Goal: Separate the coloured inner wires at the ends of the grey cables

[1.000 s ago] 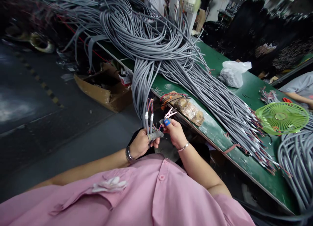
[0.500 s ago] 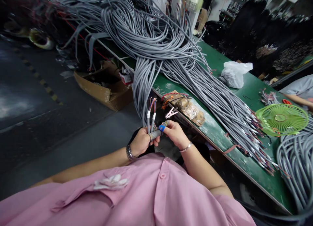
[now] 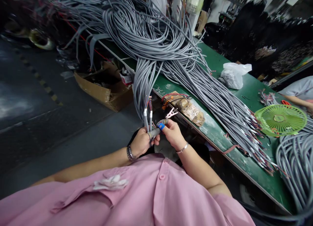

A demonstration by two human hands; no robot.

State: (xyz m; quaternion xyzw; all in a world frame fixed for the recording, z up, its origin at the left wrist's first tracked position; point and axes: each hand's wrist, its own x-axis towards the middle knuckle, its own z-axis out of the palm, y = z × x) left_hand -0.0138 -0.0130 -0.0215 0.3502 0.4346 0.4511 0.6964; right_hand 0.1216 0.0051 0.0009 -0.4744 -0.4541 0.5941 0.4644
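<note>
My left hand [image 3: 140, 143] is closed round the ends of a few grey cables [image 3: 146, 116] that hang off the bench edge, their coloured wire tips pointing up. A grey finger cover sits on its forefinger. My right hand [image 3: 172, 133], with blue tape on a fingertip, pinches something small at those cable ends; I cannot make out what. A big heap of grey cables [image 3: 156, 40] lies on the green bench [image 3: 246, 89], fanning out to stripped ends [image 3: 254, 144] on the right.
A taped brown block with red wires and clips [image 3: 188, 108] sits at the bench edge. Further along are a white plastic bag [image 3: 233, 75] and a green fan guard [image 3: 281, 119]. An open cardboard box [image 3: 105, 87] stands on the floor. Another person's arm [image 3: 299, 94] shows at right.
My right hand has moved left and closed in on the cable ends held by my left hand. The held cable ends have shifted slightly left.
</note>
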